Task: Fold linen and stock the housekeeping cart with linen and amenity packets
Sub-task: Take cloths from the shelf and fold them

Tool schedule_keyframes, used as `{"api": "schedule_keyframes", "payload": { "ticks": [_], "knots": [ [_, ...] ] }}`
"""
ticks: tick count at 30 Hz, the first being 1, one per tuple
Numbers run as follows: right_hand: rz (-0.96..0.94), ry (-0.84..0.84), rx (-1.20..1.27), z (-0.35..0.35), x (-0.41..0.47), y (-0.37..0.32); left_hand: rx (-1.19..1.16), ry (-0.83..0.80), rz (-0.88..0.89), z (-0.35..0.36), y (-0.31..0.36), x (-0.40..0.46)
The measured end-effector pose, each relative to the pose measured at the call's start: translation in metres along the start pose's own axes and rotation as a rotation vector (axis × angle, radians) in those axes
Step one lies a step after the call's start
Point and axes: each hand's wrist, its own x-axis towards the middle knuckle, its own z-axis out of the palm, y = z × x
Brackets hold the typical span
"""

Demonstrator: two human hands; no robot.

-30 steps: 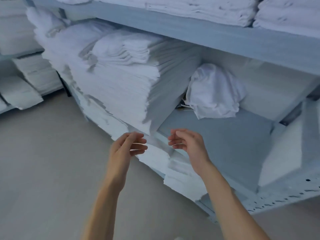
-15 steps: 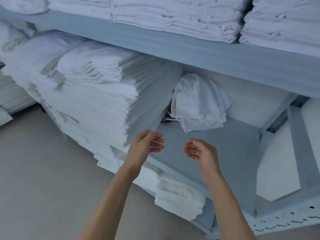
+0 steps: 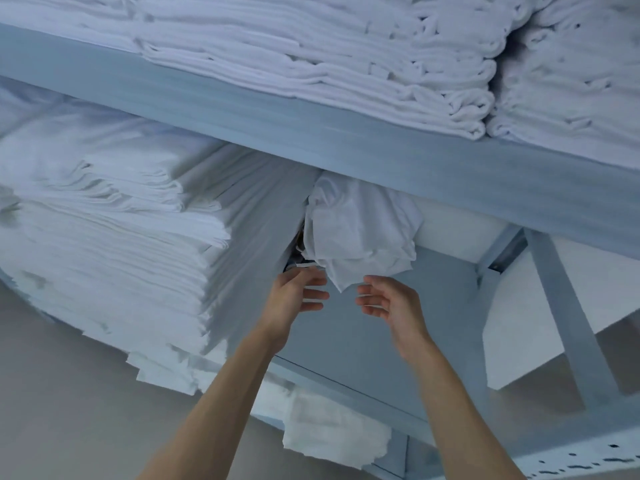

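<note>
A crumpled white linen bundle (image 3: pixel 360 233) lies on the middle shelf (image 3: pixel 367 334), wedged against a tall stack of folded sheets (image 3: pixel 114 244). My left hand (image 3: pixel 294 299) reaches up just below the bundle's left lower edge, fingers loosely bent and holding nothing. My right hand (image 3: pixel 391 306) hovers below the bundle's hanging corner, palm facing left, fingers relaxed and apart from the cloth. No cart or amenity packets are visible.
The upper shelf beam (image 3: pixel 311 133) carries stacks of folded towels (image 3: pixel 346 57) overhead. A diagonal metal brace (image 3: pixel 571 323) stands at the right. More folded linen (image 3: pixel 332 431) sticks out of the shelf below. Grey floor (image 3: pixel 69 410) lies to the left.
Both hands have risen and moved forward into the shelf, closing in on the crumpled bundle. The view has tilted up and drawn closer to the shelves.
</note>
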Motion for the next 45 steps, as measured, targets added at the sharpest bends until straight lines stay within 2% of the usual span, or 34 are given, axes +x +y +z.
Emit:
{"api": "schedule_keyframes", "payload": {
  "ticks": [9,19,25,32,38,42,45],
  "knots": [
    [0.038,0.112,0.047,0.033,0.049,0.013,-0.070,-0.162,-0.054,-0.016,-0.004,0.064],
    [0.201,0.086,0.224,0.013,0.159,0.084,-0.137,-0.103,-0.097,0.006,-0.070,0.140],
    [0.090,0.128,0.305,-0.001,0.233,0.107,-0.225,-0.110,-0.183,0.018,-0.126,0.182],
    [0.091,0.152,0.717,0.007,0.281,0.094,-0.236,-0.101,-0.209,0.003,-0.129,0.214],
    [0.212,0.267,0.839,0.000,0.291,0.086,-0.271,-0.127,-0.193,-0.002,-0.123,0.212],
    [0.304,0.281,0.676,-0.005,0.296,0.075,-0.301,-0.147,-0.200,-0.001,-0.121,0.207],
    [0.186,0.276,0.444,0.006,0.294,0.054,-0.299,-0.160,-0.202,0.000,-0.120,0.203]
  ]
}}
